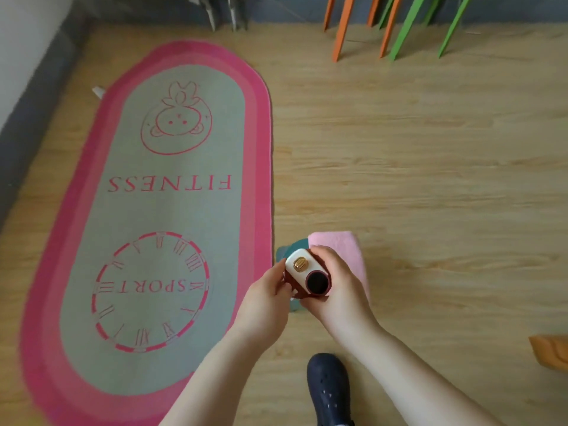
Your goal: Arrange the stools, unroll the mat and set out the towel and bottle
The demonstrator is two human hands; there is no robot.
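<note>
The pink-edged grey mat (pixel 172 210) lies unrolled flat on the wooden floor at the left, printed FITNESS and SPORT. Beside its right edge a teal stool (pixel 281 253) carries a folded pink towel (pixel 341 247). Above the stool I hold a dark red bottle with a white lid (pixel 307 273), seen from the top. My right hand (pixel 335 290) grips it from the right. My left hand (pixel 267 295) holds it from the left with fingertips at the lid. Most of the stool is hidden under the towel and my hands.
Orange stool legs (pixel 341 29) and green stool legs (pixel 405 29) stand at the back right by the wall. Metal legs (pixel 221 13) stand at the back centre. My dark blue shoe (pixel 329 388) is at the bottom. A wooden object (pixel 550 352) juts in at the right edge.
</note>
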